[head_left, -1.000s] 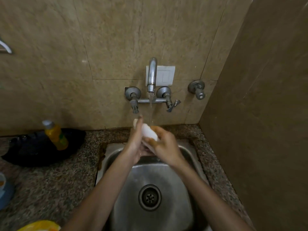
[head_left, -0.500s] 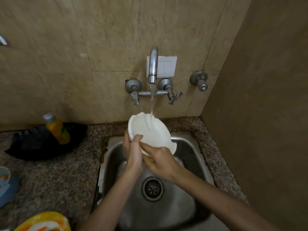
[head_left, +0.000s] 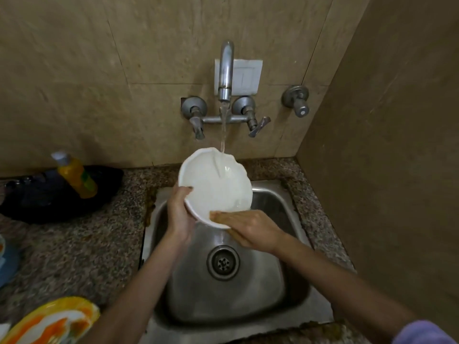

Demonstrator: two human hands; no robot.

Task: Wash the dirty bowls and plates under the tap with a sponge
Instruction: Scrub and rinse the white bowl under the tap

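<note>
A white bowl with a wavy rim is tilted toward me over the steel sink. Water runs from the tap into its upper right part. My left hand grips the bowl's left rim, thumb over the edge and fingers behind. My right hand lies with straight fingers against the bowl's lower rim. A yellowish-brown patch shows under its fingertips; I cannot tell whether it is a sponge.
A yellow and orange plate lies on the granite counter at the front left. An orange bottle leans on a black pan-like thing at the back left. A blue item is at the left edge. A wall stands close on the right.
The bowl turned from edge-on to facing me and now sits fully under the stream. My right hand slid from the bowl's inside to its lower rim.
</note>
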